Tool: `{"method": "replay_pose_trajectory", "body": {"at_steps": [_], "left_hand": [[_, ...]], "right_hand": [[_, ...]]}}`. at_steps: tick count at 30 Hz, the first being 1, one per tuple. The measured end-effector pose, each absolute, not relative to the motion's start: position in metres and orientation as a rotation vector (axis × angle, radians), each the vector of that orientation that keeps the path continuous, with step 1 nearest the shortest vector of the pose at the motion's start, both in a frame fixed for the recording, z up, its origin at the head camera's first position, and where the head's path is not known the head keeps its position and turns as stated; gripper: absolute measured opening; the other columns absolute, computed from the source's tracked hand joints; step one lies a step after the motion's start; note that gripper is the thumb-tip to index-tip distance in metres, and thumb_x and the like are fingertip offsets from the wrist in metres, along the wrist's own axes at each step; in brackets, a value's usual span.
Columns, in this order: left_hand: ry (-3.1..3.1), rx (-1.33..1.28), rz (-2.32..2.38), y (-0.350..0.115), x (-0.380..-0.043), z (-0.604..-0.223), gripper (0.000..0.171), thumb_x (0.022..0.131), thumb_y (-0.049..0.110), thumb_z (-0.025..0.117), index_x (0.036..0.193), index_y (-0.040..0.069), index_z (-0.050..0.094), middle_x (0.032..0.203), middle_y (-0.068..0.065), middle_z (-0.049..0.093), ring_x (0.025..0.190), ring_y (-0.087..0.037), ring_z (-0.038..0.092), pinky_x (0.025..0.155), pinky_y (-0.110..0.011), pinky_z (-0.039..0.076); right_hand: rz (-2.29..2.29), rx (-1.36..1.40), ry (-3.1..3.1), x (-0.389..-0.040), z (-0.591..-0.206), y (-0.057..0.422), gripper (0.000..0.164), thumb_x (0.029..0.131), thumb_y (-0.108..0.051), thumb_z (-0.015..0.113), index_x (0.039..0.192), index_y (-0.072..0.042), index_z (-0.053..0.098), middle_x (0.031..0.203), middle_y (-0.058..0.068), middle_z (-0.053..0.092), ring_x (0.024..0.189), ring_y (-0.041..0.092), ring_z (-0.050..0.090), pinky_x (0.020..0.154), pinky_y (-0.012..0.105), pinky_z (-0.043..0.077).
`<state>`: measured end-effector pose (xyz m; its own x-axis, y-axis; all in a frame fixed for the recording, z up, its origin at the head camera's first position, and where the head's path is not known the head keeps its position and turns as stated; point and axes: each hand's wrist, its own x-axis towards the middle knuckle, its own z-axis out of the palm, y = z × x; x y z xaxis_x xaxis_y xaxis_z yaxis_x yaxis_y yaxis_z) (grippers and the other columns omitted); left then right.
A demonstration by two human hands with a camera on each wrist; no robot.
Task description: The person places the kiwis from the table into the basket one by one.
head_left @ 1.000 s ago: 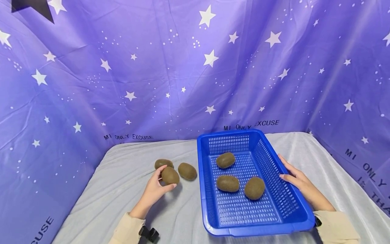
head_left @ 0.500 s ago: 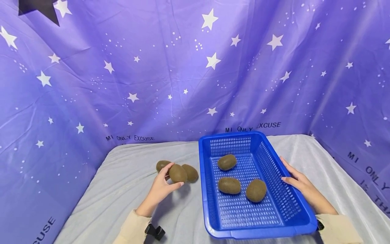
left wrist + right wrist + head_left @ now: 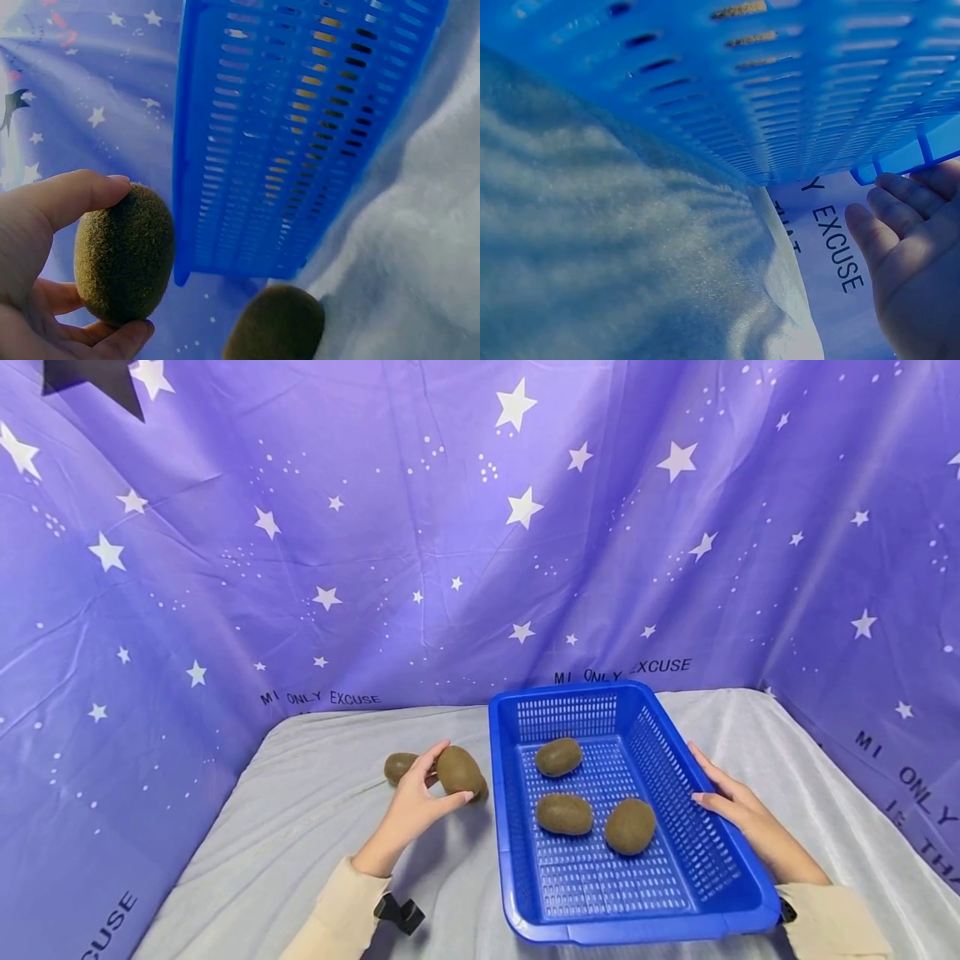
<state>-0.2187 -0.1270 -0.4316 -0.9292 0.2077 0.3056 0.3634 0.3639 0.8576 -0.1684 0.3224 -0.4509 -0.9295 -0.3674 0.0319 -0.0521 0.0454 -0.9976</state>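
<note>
My left hand point(image 3: 412, 810) holds a brown fuzzy kiwi point(image 3: 459, 770) between thumb and fingers, left of the blue plastic basket point(image 3: 637, 931). In the left wrist view the held kiwi point(image 3: 126, 255) is raised beside the basket's slotted wall point(image 3: 255, 150). Partly behind it in the head view lies another kiwi point(image 3: 482, 793) on the cloth. A further kiwi point(image 3: 399, 767) rests behind my left fingers. Inside the basket are three kiwis, one at the back point(image 3: 558, 757). My right hand point(image 3: 750, 818) grips the basket's right rim, thumb over it, fingers along the outside point(image 3: 900, 214).
A pale grey cloth point(image 3: 262, 843) covers the table. Purple star-printed curtains point(image 3: 420, 527) enclose the back and both sides. The basket's far rim stands close to the back curtain. A black strap device point(image 3: 400, 913) sits on my left wrist.
My left hand has carried the held kiwi rightward and slightly away from me, nearer the basket, so it now covers much of one kiwi on the cloth. My right hand stays on the rim.
</note>
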Motion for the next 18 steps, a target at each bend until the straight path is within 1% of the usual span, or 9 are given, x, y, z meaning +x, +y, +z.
{"method": "replay_pose_trajectory", "body": {"at_steps": [3,5,9,15,18], "left_hand": [[-2.464,-0.541,-1.617,-0.122,-0.220,-0.428,0.080,0.071,0.014,0.081,0.139,0.001,0.042,0.128,-0.014,0.054,0.111,-0.028,0.054,0.097,-0.046,0.043],[-2.458,-0.559,-1.624,-0.119,-0.220,-0.426,0.080,0.071,0.013,0.081,0.139,0.001,0.042,0.129,-0.014,0.053,0.112,-0.028,0.054,0.097,-0.045,0.043],[-2.439,-0.614,-1.643,-0.110,-0.220,-0.419,0.079,0.072,0.014,0.081,0.140,0.002,0.042,0.130,-0.015,0.053,0.113,-0.028,0.054,0.097,-0.045,0.043],[-2.420,-0.669,-1.711,-0.097,-0.219,-0.411,0.079,0.073,0.012,0.080,0.141,0.005,0.041,0.131,-0.015,0.052,0.113,-0.026,0.054,0.098,-0.042,0.043],[-2.424,-0.690,-1.729,-0.091,-0.219,-0.409,0.079,0.073,0.009,0.079,0.141,0.003,0.040,0.131,-0.015,0.052,0.114,-0.026,0.053,0.098,-0.040,0.044]], "right_hand": [[-1.958,-0.441,2.116,-0.168,-0.451,0.322,0.063,0.102,-0.016,0.034,0.152,-0.028,-0.003,0.141,-0.016,0.026,0.109,0.010,0.056,0.080,0.043,0.053],[-1.952,-0.436,2.126,-0.168,-0.451,0.322,0.063,0.102,-0.016,0.034,0.152,-0.028,-0.003,0.144,-0.013,0.024,0.109,0.007,0.055,0.081,0.041,0.053],[-1.959,-0.426,2.119,-0.168,-0.451,0.322,0.063,0.102,-0.016,0.035,0.152,-0.027,-0.003,0.146,-0.010,0.022,0.110,0.007,0.054,0.081,0.041,0.053],[-1.986,-0.451,2.076,-0.169,-0.451,0.323,0.064,0.102,-0.014,0.034,0.151,-0.029,-0.003,0.139,-0.016,0.028,0.109,0.009,0.055,0.081,0.043,0.053],[-1.985,-0.458,2.077,-0.169,-0.451,0.323,0.064,0.102,-0.015,0.034,0.152,-0.028,-0.004,0.138,-0.017,0.028,0.109,0.008,0.055,0.080,0.044,0.053]]}}
